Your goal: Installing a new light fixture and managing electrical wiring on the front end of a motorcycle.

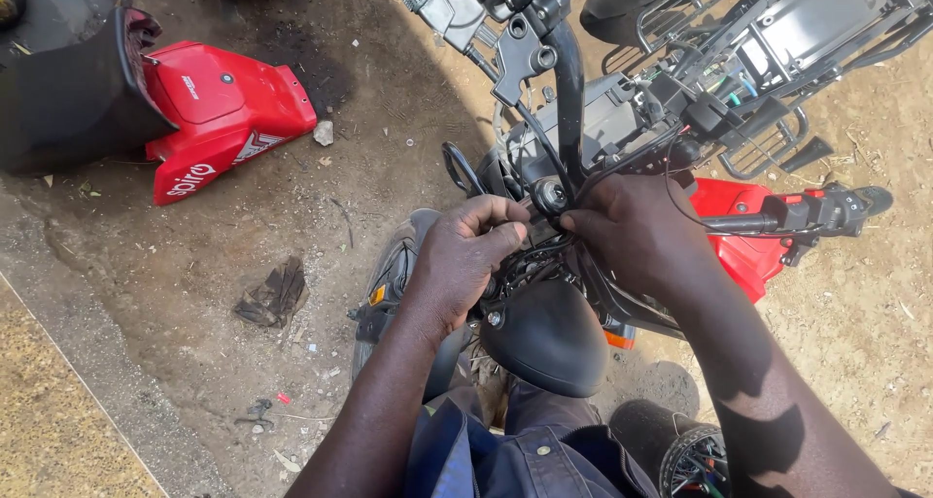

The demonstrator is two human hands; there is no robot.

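A stripped motorcycle stands below me, its black handlebar (569, 90) rising in the middle. Black wires (533, 255) bunch around the steering head, above the black headlight shell (549, 338). My left hand (462, 260) is closed on the wire bundle from the left. From the right, my right hand (637, 236) pinches the same wires beside the steering stem. The right handlebar switch (826, 211) sticks out to the right, over a red body panel (743, 250).
A red fuel-tank cover (219, 114) lies on the dirt at the upper left beside a black seat (68, 100). A dark rag (274, 294) lies on the ground. The front tyre (384, 284) is under my left arm. A metal rear rack (777, 41) fills the upper right.
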